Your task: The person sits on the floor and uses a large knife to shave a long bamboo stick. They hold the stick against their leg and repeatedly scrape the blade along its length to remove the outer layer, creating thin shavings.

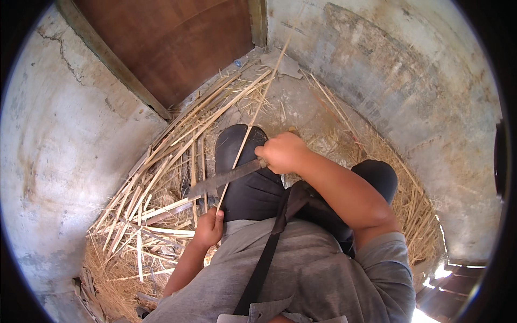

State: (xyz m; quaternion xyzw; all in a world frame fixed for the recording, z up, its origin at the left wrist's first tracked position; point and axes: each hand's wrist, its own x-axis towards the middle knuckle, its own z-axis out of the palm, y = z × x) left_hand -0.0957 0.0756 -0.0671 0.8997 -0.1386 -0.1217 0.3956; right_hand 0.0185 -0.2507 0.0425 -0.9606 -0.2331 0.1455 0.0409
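My right hand (284, 153) is closed around the handle of a large dark-bladed knife (223, 179). Its blade points left and crosses a long thin bamboo strip (249, 133) just above my left hand (208, 228). That hand is closed on the strip's near end, thumb uppermost. From there the strip runs up over my bent left knee (237, 141) toward the far wall. Whether the blade's edge touches the strip or only passes over it, I cannot tell.
Split bamboo strips (177, 151) lie heaped along the left wall (81, 140). Fine shavings (409, 215) gather at the right, below the stained wall (409, 81). A brown door (172, 43) stands at the far left. My right knee (378, 179) is bent too.
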